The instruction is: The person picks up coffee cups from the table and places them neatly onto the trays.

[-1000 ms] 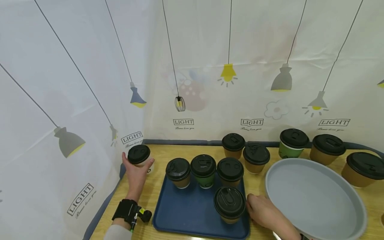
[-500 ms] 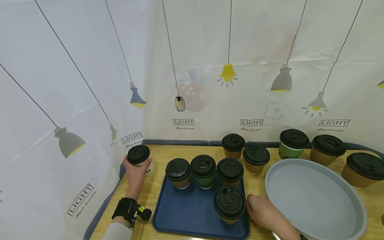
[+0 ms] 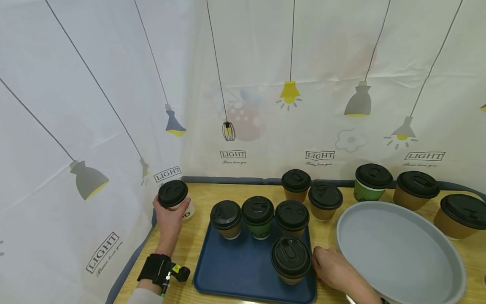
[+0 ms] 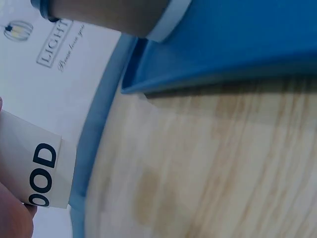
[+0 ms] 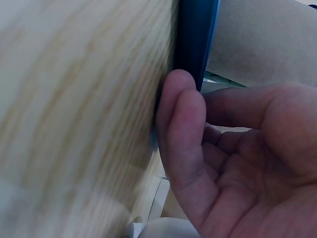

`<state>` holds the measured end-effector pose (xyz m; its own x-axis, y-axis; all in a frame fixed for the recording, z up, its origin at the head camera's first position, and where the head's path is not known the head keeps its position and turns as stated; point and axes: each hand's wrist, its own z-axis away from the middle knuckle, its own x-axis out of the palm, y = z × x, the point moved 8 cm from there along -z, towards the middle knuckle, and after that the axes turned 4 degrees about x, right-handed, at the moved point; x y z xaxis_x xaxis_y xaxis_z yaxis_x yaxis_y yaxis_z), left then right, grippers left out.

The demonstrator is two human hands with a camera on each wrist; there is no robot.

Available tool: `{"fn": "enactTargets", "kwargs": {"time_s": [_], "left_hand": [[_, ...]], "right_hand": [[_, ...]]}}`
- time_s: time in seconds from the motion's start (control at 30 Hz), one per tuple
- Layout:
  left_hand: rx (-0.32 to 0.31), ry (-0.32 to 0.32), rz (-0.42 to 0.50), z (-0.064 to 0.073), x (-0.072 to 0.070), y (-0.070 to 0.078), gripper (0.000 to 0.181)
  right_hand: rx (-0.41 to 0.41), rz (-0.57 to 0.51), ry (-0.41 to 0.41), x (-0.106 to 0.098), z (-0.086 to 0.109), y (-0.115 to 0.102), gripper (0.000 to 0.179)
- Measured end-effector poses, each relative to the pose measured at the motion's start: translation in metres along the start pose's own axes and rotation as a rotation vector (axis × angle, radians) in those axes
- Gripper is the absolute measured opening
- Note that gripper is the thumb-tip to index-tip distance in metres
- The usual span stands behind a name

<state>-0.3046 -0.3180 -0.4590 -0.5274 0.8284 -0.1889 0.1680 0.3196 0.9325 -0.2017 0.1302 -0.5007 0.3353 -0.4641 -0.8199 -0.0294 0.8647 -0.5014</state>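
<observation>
My left hand (image 3: pixel 170 221) grips a white paper cup (image 4: pixel 34 163) with a black lid (image 3: pixel 172 193), left of the blue tray (image 3: pixel 235 270). Dark letters show on the cup's side, and it leans with its lid toward the left. My right hand (image 3: pixel 334 270) pinches the tray's right rim (image 5: pixel 195 44) between thumb and fingers. On the tray, two brown lidded cups (image 3: pixel 225 218) (image 3: pixel 291 218) and a green one (image 3: pixel 260 228) stand along the far side. A larger brown cup (image 3: pixel 290 257) stands near the right hand.
A grey oval tray (image 3: pixel 398 249) lies at the right. Behind and beside it stand several lidded cups, among them a green one (image 3: pixel 370 192) and a wide brown one (image 3: pixel 461 215). A printed cloth (image 3: pixel 265 105) hangs along the table's back and left edges.
The left hand's fingers have closed round the white cup, which has then shifted slightly left and up and tilted. The right hand and the blue tray have stayed in place.
</observation>
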Motion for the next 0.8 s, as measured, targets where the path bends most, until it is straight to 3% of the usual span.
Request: {"fn": "enactTargets", "kwargs": {"time_s": [0.23,0.53,0.8], "left_hand": [[0.003,-0.05,0.075,0.006,0.001,0.023,0.102],[0.04,-0.089,0.107,0.021,0.007,0.059,0.098],[0.145,-0.159,0.188,0.04,0.013,0.092,0.087]], "right_hand": [[0.008,-0.002,-0.015,0.0,0.001,0.0,0.027],[0.006,-0.011,-0.018,0.0,0.0,0.0,0.028],[0.006,-0.004,-0.014,0.001,-0.001,0.001,0.028]]}}
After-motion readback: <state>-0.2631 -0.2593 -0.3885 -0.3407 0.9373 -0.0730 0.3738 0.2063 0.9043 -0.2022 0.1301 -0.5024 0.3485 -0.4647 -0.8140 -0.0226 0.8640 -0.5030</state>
